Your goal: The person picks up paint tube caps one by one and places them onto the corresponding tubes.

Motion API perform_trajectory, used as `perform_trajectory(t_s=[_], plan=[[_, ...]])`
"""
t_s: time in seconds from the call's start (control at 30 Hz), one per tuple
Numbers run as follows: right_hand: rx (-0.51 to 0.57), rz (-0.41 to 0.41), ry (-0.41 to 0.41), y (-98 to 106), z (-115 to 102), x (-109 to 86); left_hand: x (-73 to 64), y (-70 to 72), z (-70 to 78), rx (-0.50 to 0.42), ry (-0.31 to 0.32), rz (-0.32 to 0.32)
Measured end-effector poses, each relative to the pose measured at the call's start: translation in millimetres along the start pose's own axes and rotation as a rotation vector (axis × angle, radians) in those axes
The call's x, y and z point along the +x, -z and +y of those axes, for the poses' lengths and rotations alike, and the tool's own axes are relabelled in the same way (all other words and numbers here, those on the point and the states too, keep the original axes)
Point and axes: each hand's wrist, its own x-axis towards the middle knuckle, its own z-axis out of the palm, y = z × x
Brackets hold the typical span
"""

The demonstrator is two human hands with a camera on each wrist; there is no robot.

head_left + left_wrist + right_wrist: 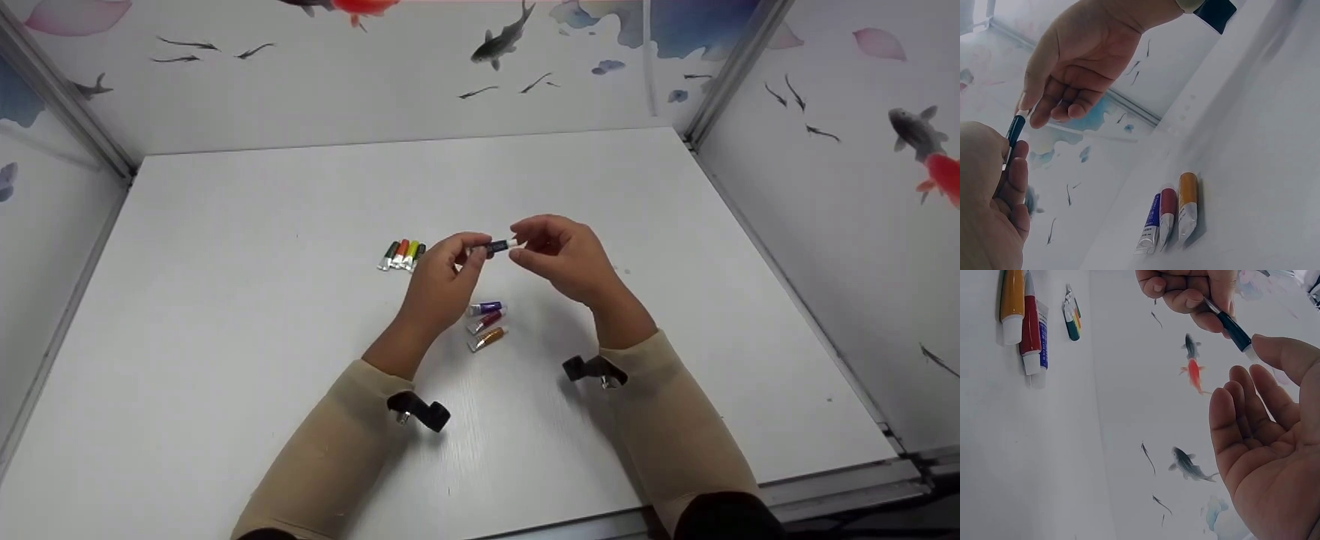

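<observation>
My left hand (444, 281) pinches a small dark blue paint tube (498, 246) by its silver end, above the table, with the white cap pointing right. My right hand (566, 259) is at that cap, thumb and index finger parted on either side of it. In the right wrist view, the thumb tip overlaps the edge of the white cap (1251, 353) and the other fingers are loosely bent. Below the hands lie a purple tube (487, 307), a red tube (486, 321) and an orange tube (489, 339).
Left of my left hand, several paint tubes lie side by side, among them a red-orange tube (401, 251) and a yellow-green tube (410, 253); the hand partly hides the row. The white table (225, 360) is bordered by panels (360, 90) printed with fish.
</observation>
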Motion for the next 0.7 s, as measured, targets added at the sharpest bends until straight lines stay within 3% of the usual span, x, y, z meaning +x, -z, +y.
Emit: perform_trajectory(t_s=[0.33, 0.7], plan=[[0.03, 0.001, 0.02, -0.4, 0.9, 0.9, -1.0, 0.5, 1.5, 0.0, 0.013, -0.001], [0.019, -0.012, -0.041, -1.1, 1.2, 1.1, -1.4, 0.2, 0.6, 0.022, 0.0, 0.004]])
